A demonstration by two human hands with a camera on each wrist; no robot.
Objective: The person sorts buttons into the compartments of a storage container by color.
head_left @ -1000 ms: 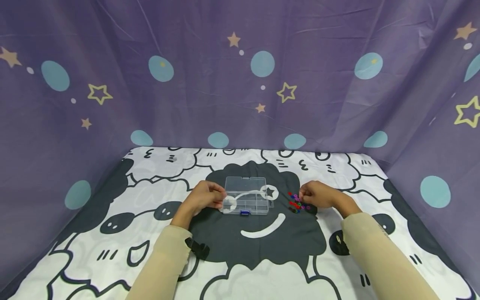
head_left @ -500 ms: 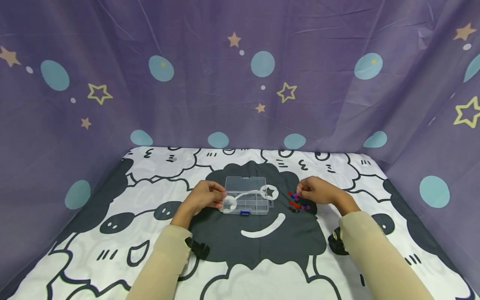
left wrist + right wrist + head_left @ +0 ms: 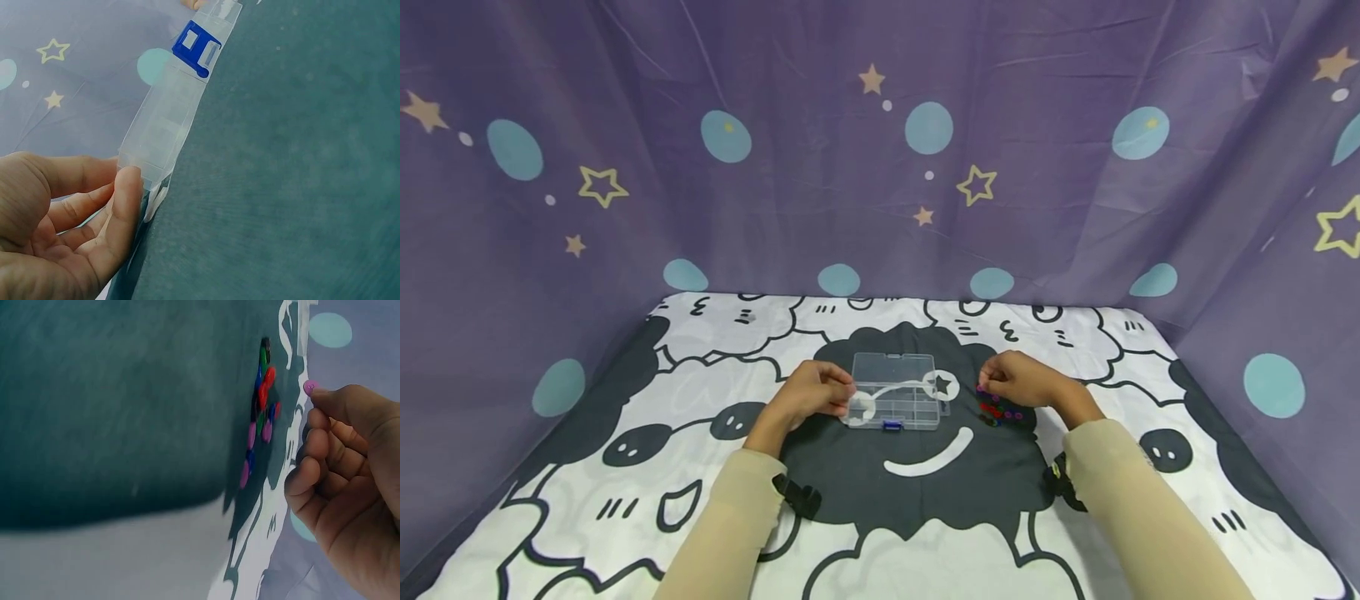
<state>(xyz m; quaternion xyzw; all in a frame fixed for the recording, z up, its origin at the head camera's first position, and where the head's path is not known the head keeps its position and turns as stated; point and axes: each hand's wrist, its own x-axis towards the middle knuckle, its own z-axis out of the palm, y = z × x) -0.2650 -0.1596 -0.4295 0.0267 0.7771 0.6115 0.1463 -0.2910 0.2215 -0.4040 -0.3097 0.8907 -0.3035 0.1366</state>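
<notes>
A clear plastic compartment box point(image 3: 893, 367) stands on the dark patch of the cloth with its lid raised at the back and a blue latch point(image 3: 197, 49) at its front. My left hand point(image 3: 812, 396) holds the box's left end, thumb and fingers at the corner in the left wrist view. Between thumb and fingertip, my right hand point(image 3: 347, 462) pinches a small pink button point(image 3: 310, 387), raised above the cloth. Below and beside this hand lies a loose group of buttons point(image 3: 263, 394) in red, blue, green, pink and black, some overlapping.
A cloth point(image 3: 925, 550) printed with cartoon sheep covers the table. Purple curtains point(image 3: 880, 150) with stars and dots hang behind it and at both sides. Dark wrist straps point(image 3: 797, 497) show below the sleeves.
The right hand has moved left and slightly up from the buttons, toward the box, carrying the pink button. The left hand stays on the box, which has not moved.
</notes>
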